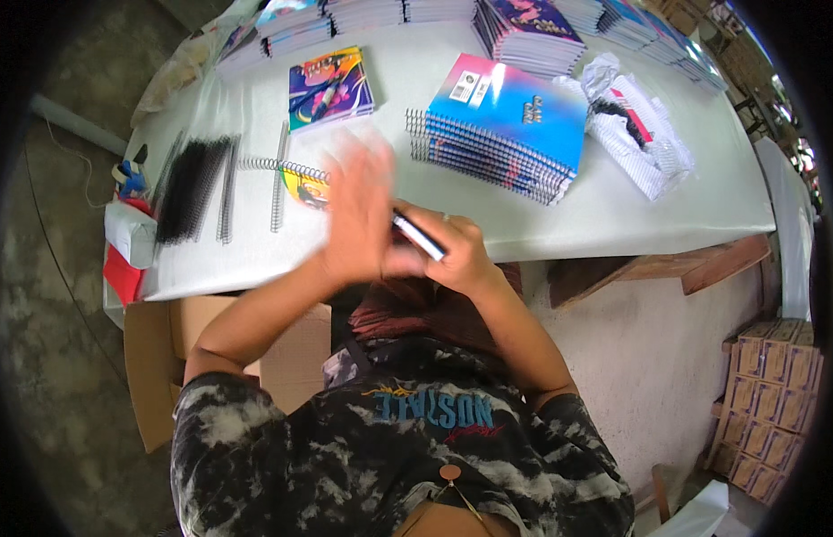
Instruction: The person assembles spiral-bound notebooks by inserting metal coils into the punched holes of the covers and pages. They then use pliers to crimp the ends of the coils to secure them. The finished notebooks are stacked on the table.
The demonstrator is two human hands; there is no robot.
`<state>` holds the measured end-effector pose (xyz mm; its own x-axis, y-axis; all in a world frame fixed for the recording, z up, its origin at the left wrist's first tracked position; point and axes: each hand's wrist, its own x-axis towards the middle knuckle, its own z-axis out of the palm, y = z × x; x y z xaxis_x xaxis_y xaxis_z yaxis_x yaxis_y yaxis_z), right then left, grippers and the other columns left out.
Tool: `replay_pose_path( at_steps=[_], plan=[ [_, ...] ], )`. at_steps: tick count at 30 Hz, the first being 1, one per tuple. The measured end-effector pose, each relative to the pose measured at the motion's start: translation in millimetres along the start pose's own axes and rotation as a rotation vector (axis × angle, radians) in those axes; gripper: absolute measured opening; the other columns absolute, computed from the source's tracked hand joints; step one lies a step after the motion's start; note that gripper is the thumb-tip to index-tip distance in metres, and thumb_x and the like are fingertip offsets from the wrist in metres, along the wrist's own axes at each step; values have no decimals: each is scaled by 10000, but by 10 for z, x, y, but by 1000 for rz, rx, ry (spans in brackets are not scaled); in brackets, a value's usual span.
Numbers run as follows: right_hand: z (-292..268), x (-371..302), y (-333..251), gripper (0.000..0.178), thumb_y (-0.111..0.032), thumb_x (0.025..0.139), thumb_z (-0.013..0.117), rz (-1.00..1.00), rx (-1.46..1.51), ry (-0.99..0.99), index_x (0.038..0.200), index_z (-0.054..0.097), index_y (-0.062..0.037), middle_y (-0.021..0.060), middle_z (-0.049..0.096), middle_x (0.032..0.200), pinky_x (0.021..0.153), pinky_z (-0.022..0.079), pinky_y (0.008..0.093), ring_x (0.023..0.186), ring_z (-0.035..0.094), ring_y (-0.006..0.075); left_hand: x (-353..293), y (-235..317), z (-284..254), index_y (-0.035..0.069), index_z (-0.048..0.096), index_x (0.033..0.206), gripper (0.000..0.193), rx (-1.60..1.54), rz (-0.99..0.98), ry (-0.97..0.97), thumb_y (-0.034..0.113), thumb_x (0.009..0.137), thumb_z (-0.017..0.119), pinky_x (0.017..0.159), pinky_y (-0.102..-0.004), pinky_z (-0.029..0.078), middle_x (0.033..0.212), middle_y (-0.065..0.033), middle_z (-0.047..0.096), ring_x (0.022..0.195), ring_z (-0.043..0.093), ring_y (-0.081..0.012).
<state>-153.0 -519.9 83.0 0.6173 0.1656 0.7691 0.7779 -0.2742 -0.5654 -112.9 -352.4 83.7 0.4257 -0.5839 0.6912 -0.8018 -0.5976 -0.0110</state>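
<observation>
Round pendant (449, 472) and black-and-white patterned shirt (398, 456): your own chest sits nearest the camera. Beyond it, at the table (470, 219) edge, your right hand (461, 255) has its fingers curled around a narrow black-and-white object (422, 236), seen edge-on; you cannot tell from this angle exactly what it is. It slants across between your two hands, one end by the right fingers and thumb. Your left hand (363, 210) is blurred, its fingers extended upward and close together; whether it touches the object you cannot tell. Just left of that hand, a yellow round-edged piece (300, 186) lies on the table, with a loose wire coil (269, 165) reaching it.

Under the table's near edge stands an open cardboard box (152, 376), partly behind your left arm; its contents are hidden. Toward the far right of the table, a crumpled white wrapper (662, 161) surrounds something red and black. Stacked brown cartons (765, 412) stand low at the right, their contents out of sight.
</observation>
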Motion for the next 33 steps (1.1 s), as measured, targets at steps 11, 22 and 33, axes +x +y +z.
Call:
replay_pose_path(
  at_steps=[11, 22, 33],
  plan=[
    [64, -17, 40, 404, 16, 692, 621, -40, 45, 14, 1094, 596, -18, 157, 650, 983, 685, 522, 349, 822, 654, 289, -227, 196, 79, -28, 312, 1360, 1094, -164, 171, 130, 821, 675, 397, 1028, -624, 105, 1389, -360, 175, 1314, 188, -481],
    [95, -14, 53, 419, -16, 713, 633, -7, 62, 8, 1128, 581, -13, 167, 654, 945, 677, 517, 361, 793, 654, 311, -214, 256, 16, -64, 178, 1393, 1131, 10, 348, 199, 838, 715, 258, 1052, -602, 26, 1404, -380, 53, 1312, 63, -534],
    [70, 56, -192, 517, -28, 776, 574, -25, 242, -62, 1278, 459, 12, 234, 526, 1237, 936, 436, 350, 1151, 529, 320, -365, 571, -102, -55, 5, 1413, 962, -374, -114, 174, 574, 850, 467, 1026, -642, 38, 1413, -385, -15, 1293, 35, -585]
  ],
)
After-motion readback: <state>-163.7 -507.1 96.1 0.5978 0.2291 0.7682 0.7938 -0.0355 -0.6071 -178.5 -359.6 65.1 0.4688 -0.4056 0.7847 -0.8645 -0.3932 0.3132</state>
